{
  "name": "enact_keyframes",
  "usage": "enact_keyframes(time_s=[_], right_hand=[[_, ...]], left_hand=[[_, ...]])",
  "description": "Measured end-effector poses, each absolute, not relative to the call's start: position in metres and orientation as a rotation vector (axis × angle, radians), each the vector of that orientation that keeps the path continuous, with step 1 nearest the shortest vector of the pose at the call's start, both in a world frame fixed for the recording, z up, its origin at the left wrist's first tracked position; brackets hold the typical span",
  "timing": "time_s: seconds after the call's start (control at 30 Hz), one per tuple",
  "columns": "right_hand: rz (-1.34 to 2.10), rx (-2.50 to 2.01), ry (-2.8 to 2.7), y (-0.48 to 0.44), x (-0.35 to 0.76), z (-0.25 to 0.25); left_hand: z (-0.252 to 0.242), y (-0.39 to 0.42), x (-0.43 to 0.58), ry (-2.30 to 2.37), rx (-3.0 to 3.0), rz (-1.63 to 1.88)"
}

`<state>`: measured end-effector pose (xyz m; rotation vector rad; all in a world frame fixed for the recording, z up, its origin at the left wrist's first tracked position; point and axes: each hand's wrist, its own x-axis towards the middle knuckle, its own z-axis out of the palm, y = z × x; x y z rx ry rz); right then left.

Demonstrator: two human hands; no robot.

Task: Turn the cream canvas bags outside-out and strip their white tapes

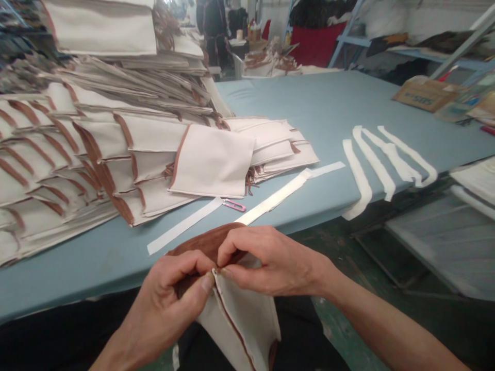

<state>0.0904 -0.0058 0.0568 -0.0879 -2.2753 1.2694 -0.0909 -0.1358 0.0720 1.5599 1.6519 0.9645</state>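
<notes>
A cream fabric pouch (249,314) with brown trim hangs over my lap in front of the table edge. My left hand (180,288) pinches the upper end of its seam between thumb and forefinger. Right beside it, my right hand (266,257) also pinches the top of that seam, its fingertips almost touching the left ones. The pouch's brown edge band (207,242) curves behind both hands. Whatever small part sits between my fingertips is hidden. Just beyond the hands lie a pink-handled thread snipper (234,205) and a white strip (185,225).
Large stacks of cream pouches (150,129) with brown edging cover the left of the blue table (309,103). A longer pale strip (274,196) and several curled white strips (367,175) lie to the right. A cardboard box (425,95) stands at the far right.
</notes>
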Motion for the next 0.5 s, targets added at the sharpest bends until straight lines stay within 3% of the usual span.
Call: enact_keyframes(time_s=[0.2, 0.5], right_hand=[[1.052, -0.045, -2.361, -0.01, 0.091, 0.066], [1.037, -0.259, -2.405, -0.019, 0.087, 0.069]], left_hand=[[0.071, -0.143, -0.091, 1.726, 1.821, 0.917], [0.077, -0.143, -0.081, 1.818, 1.968, 0.936]])
